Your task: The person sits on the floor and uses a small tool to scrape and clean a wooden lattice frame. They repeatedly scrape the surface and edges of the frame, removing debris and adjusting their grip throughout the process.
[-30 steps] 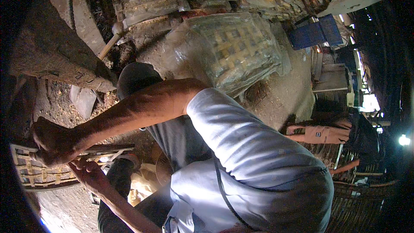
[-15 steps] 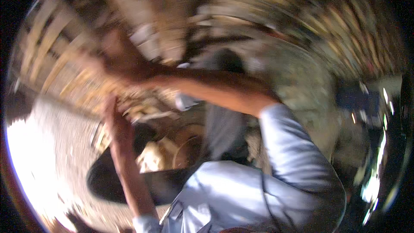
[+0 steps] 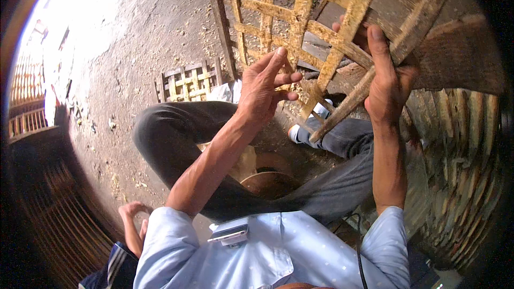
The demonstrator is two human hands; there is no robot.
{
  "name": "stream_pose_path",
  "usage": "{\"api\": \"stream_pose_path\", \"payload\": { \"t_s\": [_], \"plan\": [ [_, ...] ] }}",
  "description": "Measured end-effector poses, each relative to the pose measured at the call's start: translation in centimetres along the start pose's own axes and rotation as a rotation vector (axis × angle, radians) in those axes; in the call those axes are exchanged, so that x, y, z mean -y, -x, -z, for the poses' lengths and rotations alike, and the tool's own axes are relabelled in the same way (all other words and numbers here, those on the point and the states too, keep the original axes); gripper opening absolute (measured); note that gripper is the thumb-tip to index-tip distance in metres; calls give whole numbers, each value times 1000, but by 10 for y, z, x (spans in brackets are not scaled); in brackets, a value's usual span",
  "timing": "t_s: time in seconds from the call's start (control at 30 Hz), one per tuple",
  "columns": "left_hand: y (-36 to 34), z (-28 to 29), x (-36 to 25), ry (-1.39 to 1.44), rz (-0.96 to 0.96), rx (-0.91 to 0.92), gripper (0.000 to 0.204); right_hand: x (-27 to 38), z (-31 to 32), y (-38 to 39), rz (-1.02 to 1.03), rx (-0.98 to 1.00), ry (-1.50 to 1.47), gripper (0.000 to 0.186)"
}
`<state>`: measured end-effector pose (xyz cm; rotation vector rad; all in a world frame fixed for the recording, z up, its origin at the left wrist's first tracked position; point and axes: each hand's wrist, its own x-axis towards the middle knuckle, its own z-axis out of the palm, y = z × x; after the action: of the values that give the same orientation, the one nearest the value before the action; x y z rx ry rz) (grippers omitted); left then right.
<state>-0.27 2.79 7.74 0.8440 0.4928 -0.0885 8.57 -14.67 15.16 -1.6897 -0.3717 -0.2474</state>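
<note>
The right hand (image 3: 388,83) is clasped round the wooden side bar of a framed bamboo lattice panel (image 3: 300,13), thumb lying along the near face and pointing far, fingers wrapped behind, one fingertip showing through an opening. From my end I see the right forearm rise almost straight from near to far, with the wrist close below the bar. The left hand (image 3: 262,83) is loosely spread, thumb raised, lower fingers half bent and pointing right; I make out nothing held in it. It is just beside the lattice, and I cannot tell whether its fingertips touch. The left forearm slants from near left toward far right.

The panel is tilted in front of me, at the far side and toward the right, beyond the knees.

Counting, I get two lattice panels: the one in the right hand, and a second lattice panel (image 3: 187,84) on the floor (image 3: 120,144), far left. There is one round brown wooden piece (image 3: 270,184) between the two trouser legs (image 3: 168,134), one device (image 3: 229,233) in the shirt pocket, and one black cord (image 3: 360,246) near right. Another person's bare limb (image 3: 134,225) shows at near left, above a dark garment with white stripes (image 3: 118,267).
</note>
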Motion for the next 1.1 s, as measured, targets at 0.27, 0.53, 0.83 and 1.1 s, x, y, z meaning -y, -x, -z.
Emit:
{"api": "stream_pose_path", "payload": {
  "t_s": [0.27, 0.53, 0.83, 1.1],
  "plan": [
    [-7, 12, 7, 386, -25, 60, 28, 27, -14, 7, -184, 22, -233, 37],
    [-9, 10, 5, 267, -111, 155, 22, 32, -8, 1, -191, 37, -203, 39],
    [0, 0, -4, 153, -1, 58, 26, 32, -8, 4, -175, 26, -166, 39],
    [-16, 31, -28, -193, -351, -130, 35, 30, -3, -2, -143, -52, -196, 35]
  ]
}}
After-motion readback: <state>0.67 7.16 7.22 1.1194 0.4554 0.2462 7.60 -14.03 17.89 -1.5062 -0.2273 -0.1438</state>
